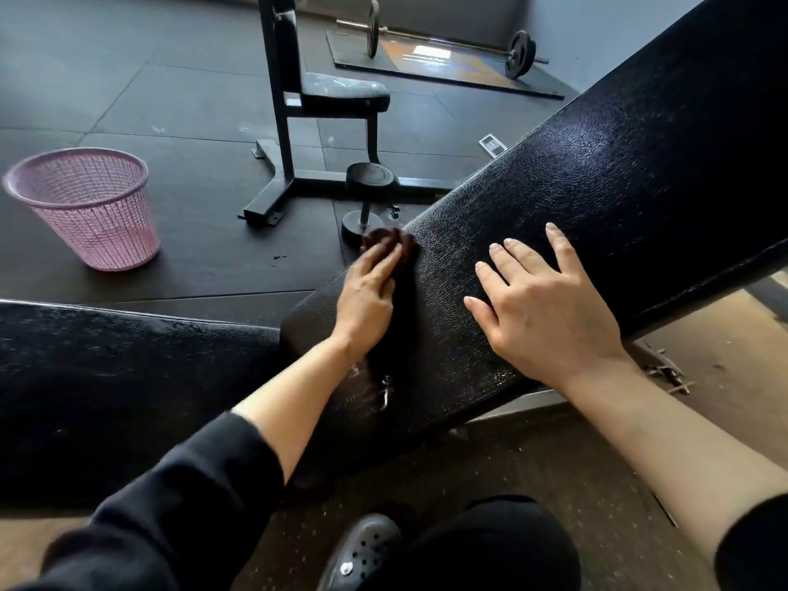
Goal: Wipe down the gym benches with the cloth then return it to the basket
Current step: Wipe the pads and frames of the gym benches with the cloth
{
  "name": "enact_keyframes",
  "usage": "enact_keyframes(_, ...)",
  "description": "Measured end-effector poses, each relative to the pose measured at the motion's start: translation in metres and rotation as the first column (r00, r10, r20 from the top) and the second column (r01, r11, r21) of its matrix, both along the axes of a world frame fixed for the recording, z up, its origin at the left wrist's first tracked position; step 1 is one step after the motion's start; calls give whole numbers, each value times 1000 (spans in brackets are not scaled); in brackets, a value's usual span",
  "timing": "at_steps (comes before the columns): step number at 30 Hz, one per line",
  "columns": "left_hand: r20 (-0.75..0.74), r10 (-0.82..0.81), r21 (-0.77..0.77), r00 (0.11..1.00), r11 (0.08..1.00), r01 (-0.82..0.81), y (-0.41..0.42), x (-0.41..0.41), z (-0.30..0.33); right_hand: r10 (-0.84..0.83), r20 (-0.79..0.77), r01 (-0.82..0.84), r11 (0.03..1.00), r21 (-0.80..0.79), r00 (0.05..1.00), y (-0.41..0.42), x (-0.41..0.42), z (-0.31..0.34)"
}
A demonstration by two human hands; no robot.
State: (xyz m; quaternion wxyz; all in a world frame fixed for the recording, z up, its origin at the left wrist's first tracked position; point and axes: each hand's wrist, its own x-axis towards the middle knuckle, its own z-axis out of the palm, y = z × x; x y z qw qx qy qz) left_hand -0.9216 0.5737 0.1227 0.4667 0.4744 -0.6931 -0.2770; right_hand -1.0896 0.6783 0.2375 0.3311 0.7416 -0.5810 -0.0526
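A black padded bench slopes up from the centre to the upper right. My left hand presses a dark brown cloth against the pad's left edge, fingers laid flat over it. My right hand rests flat on the pad with its fingers spread, holding nothing. A second black bench pad lies low on the left. The pink mesh basket stands on the floor at the left, apart from the benches.
A black seat on a steel frame stands behind the bench. A dumbbell lies on the floor just beyond the cloth. A loaded barbell rests on a platform at the back. My shoe is at the bottom.
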Motion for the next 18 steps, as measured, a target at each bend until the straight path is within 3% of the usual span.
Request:
enact_keyframes(2, 33, -85, -131, 996, 987, 89, 29, -2, -5, 14, -1, -14, 1000, -24, 1000, 0, -1, -2)
enact_keyframes(4, 62, -121, -164, 991, 978, 129, 23, 4, -11, 23, 3, -23, 999, -26, 1000, 0, -1, -2)
enact_keyframes(9, -38, 105, 168, 994, 981, -97, -17, 15, -11, 29, 6, -29, 999, -38, 1000, 1, -2, -1)
enact_keyframes(11, -38, 75, 103, 996, 992, -71, 3, 5, -5, 34, 9, -34, 998, -56, 999, 1, -1, -1)
enact_keyframes(13, 2, -47, -89, 999, 995, 47, 40, -4, -3, 47, 11, -46, 995, -86, 999, 1, -1, -2)
enact_keyframes(15, 71, -147, -182, 987, 971, 157, 62, -1, -7, 70, 18, -68, 991, -112, 997, 2, -2, -3)
enact_keyframes(17, 96, -143, -169, 985, 973, 158, 46, 9, -9, 119, 17, -116, 984, -133, 993, 4, -3, -3)
enact_keyframes(18, 74, -79, -71, 994, 994, 85, 34, 13, -10, 155, 16, -151, 976, -154, 988, 5, -4, -3)
